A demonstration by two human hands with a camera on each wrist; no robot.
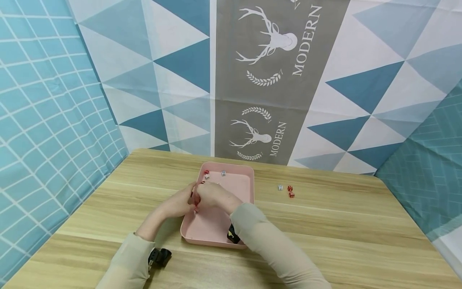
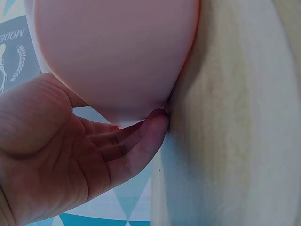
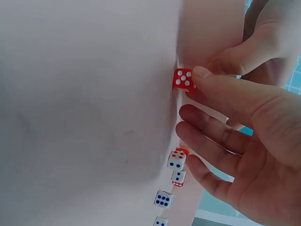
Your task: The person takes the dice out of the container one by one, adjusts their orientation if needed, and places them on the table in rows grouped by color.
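Note:
My left hand grips the left wall of a pink tray, its thumb over the rim and its fingers curled against the outside. Inside the tray, along that same wall, my right hand pinches a red die with white pips between thumb and forefinger. The die sits low by the wall, five pips facing the right wrist camera. Beside the other fingers of that hand lie several more dice, among them a white die with blue pips. In the head view my right hand hides part of this row.
At the tray's far end are a red die and a white die. Right of the tray, on the wooden table, lie a white die and two red dice. A patterned curtain hangs behind the table.

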